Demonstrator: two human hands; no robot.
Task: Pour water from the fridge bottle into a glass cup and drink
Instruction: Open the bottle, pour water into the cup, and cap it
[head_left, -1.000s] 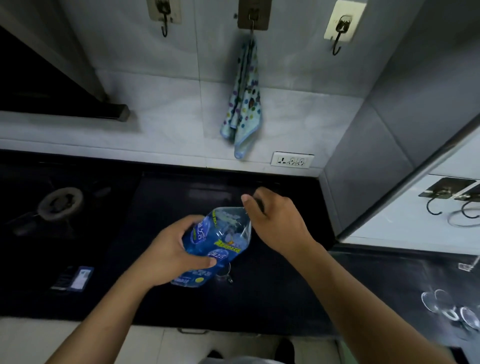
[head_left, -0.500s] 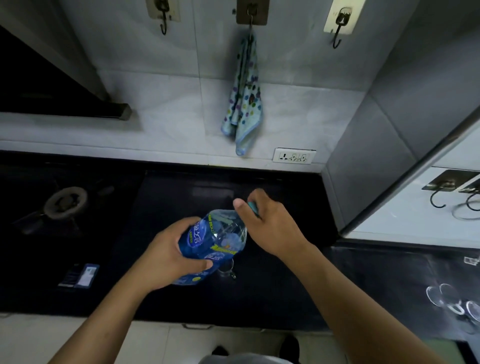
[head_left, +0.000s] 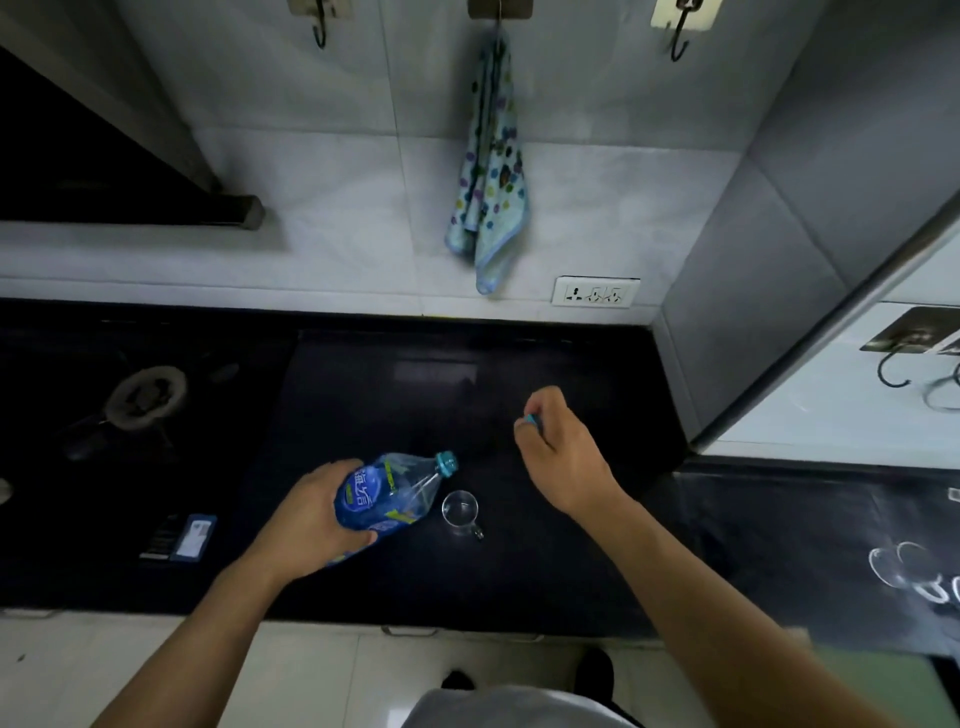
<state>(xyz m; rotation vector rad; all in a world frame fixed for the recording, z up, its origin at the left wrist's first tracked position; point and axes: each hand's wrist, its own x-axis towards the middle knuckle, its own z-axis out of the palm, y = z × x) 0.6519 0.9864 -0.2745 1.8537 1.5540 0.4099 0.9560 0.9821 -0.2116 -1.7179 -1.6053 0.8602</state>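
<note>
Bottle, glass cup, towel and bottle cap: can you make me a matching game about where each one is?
Things:
1. bottle
2. glass cup
3. towel
4. bottle cap

Places:
A. hanging from a wall hook
B. pinched in the right hand
C. standing on the black counter
D. gripped, tilted, in the left hand

Pairs: 1-D, 2-C, 3-A, 4-B

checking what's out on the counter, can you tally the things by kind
water bottle: 1, held in the left hand
bottle cap: 1, pinched in the right hand
glass cup: 1, on the counter
small packet: 1, on the counter
total: 4
</note>
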